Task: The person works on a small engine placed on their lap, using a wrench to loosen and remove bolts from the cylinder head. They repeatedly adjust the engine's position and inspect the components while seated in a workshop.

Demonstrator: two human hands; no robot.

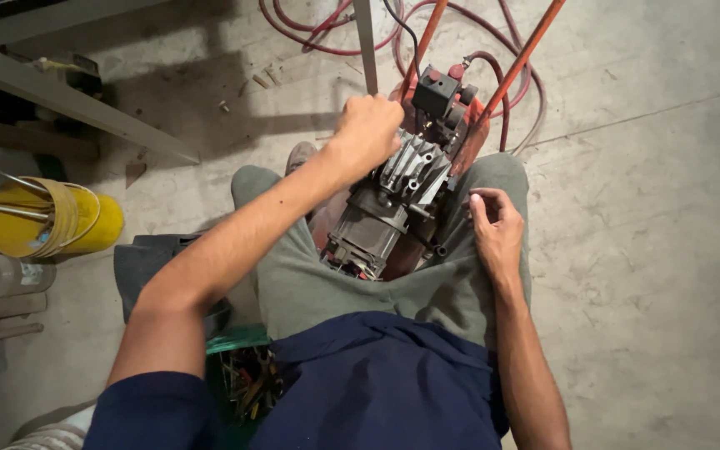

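Two hands on the job, head view only. Left hand (368, 127) is a closed fist at the top of the compressor motor (393, 208), at 11 o'clock from its finned head; can't tell what it grips. Right hand (495, 229) lies loosely curled on the knee at 3 o'clock, holding nothing. Motor sits between the knees on the orange tank (470, 142). Red hose (327, 37) coils on the floor at 12. Yellow can (47, 221) at 9.

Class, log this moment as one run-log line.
left hand: fist on compressor motor top | right hand: resting on knee beside it | red hose: floor behind
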